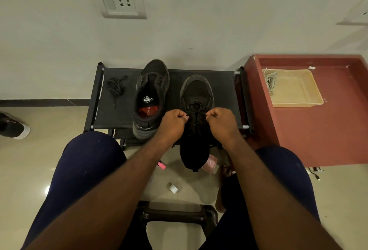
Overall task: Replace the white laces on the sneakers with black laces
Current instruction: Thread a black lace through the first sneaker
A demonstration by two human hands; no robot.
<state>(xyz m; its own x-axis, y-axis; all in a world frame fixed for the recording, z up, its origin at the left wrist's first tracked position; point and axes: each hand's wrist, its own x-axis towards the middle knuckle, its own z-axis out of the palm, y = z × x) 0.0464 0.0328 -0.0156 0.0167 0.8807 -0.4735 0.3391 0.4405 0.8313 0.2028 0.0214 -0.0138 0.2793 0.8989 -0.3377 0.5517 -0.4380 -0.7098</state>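
Two black sneakers stand on a black fabric rack point(223, 88). The left sneaker point(151, 90) has no lace and shows its insole. The right sneaker point(197, 92) carries a black lace point(196, 108) threaded through its lower eyelets. My left hand point(173, 122) and my right hand point(223, 120) each pinch one end of that lace and pull it outward over the tongue. A second black lace point(115, 87) lies bundled on the rack's left part. White laces point(270, 81) rest in a beige tray point(298, 102).
The tray sits on a red-brown table point(328, 130) to the right of the rack. A wall with a socket point(119, 0) is close behind. Another shoe point(14, 127) lies on the floor at far left. Pink items point(209, 163) and a scrap of paper point(172, 187) lie between my knees.
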